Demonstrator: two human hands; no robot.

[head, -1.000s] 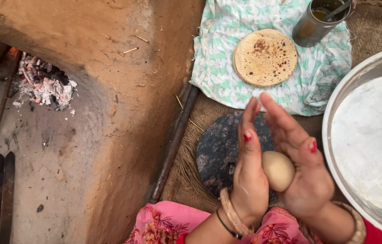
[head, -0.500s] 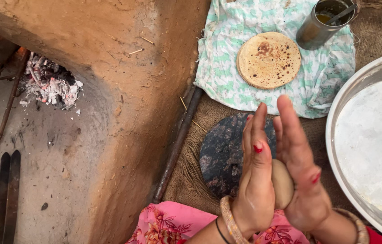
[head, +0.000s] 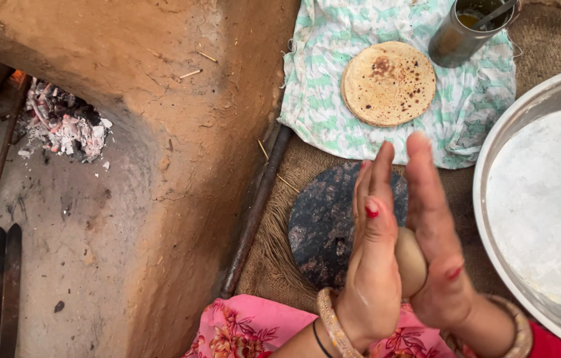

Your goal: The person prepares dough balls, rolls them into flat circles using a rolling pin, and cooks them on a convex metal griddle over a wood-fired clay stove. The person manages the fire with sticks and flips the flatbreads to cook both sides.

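Dough is being pressed between two upright palms, the pale ball sitting low between them, above the near edge of a dark round stone board. The left hand is being held flat against the ball's left side, fingers straight and pointing away from the body; the right hand is being laid against the other side in the same manner. Neither hand is clenched: the ball is being clasped by open palms, not by curled fingers.

Shaping of the ball is judged to be the step in hand, with rolling-out not yet begun, since the board is being left bare. The next move is judged to call for the ball being set down on the middle of the board and flattened evenly, with care that it is not dropped onto the burlap mat beneath.

One cooked flatbread is lying on a green-patterned cloth beyond the board, beside a metal cup. A wide steel basin, dusted white inside, is standing to the right, and a clay hearth with ash is being shown to the left.
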